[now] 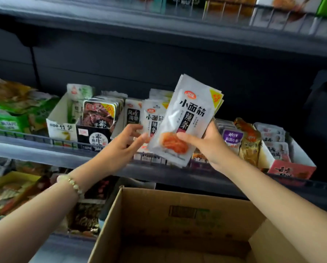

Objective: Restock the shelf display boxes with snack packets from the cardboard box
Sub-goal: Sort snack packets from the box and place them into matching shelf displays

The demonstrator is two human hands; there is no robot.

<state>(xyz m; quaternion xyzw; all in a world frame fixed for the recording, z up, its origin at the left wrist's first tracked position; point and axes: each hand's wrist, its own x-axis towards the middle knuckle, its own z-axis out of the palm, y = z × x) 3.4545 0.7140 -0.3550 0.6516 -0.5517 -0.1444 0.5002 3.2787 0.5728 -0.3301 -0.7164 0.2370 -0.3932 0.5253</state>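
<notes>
Nearest to me, at 6 o'clock, is the cardboard box (177,221), open at the top. I can see its brown inside walls, but no packets in the part that shows.

Above it, in the middle, my right hand (210,147) holds a bunch of white snack packets (187,118). The thumb presses on the front, low down by the orange picture, and the fingers curl round the back. The bunch stands tall and leans a little to 1 o'clock. It is up in the air in front of the shelf (26,149), not in any box yet.

My left hand (124,147) is at 9 o'clock of the bunch. Its fingers are loose and a bit spread, holding nothing. The tips are right by the bunch's edge; I cannot tell if they touch it.

I think these packets are light, soft and bendy, and their shiny skin looks slippery. The back ones could slide out, so I would hold low and squeeze the whole bunch flat, with the left hand steadying its side.

Farther back, at 10 o'clock of the bunch, matching packets (152,120) stand on the shelf. I think the bunch belongs there. A pink display box (291,168) sits at 3 o'clock.
</notes>
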